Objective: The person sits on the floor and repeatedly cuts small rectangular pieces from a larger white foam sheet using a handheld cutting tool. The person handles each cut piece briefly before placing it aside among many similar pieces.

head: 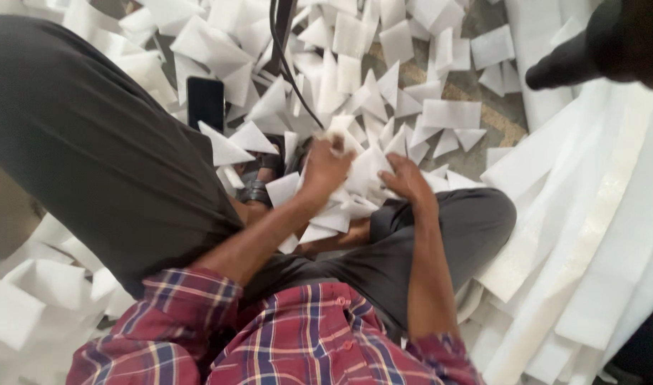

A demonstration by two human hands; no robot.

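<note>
I sit on the floor with my knees bent, in dark grey trousers and a red plaid shirt. My left hand [324,170] is closed around a small white foam piece [339,127] raised above the heap between my legs. My right hand [406,178] rests palm down on a bunch of white foam pieces [362,175] and grips them. More cut pieces [333,217] lie under both hands, against my right thigh.
White foam triangles and rectangles [451,113] cover the floor ahead. Long white foam strips [590,235] lie along the right. A black phone [205,102] lies by my left knee. A dark cable [287,64] runs down from above. Another person's dark limb [597,46] is at top right.
</note>
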